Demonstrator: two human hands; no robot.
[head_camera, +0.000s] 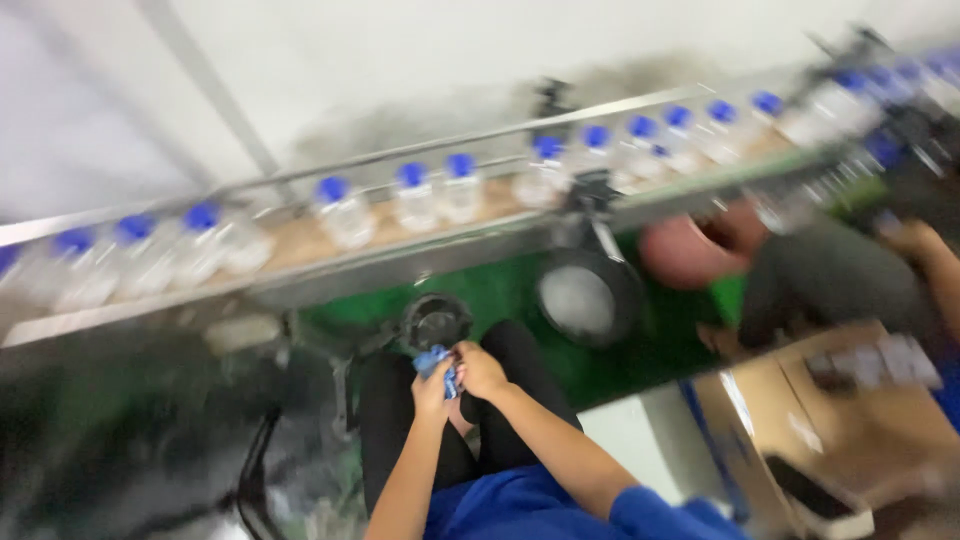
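Both hands meet over the person's knees: the left hand (432, 385) and right hand (478, 368) pinch a small blue piece (437, 361), perhaps a cap, though blur hides detail. Keeping it close, steady and fingertip-held seems wise. Capped bottles (440, 195) ride the far conveyor (300, 240).

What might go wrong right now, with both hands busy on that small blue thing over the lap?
1. Both hands, left hand and right hand, pinch a small blue item above the knees; it may slip to the floor.
2. The blue-capped bottles on the conveyor might go unwatched meanwhile.
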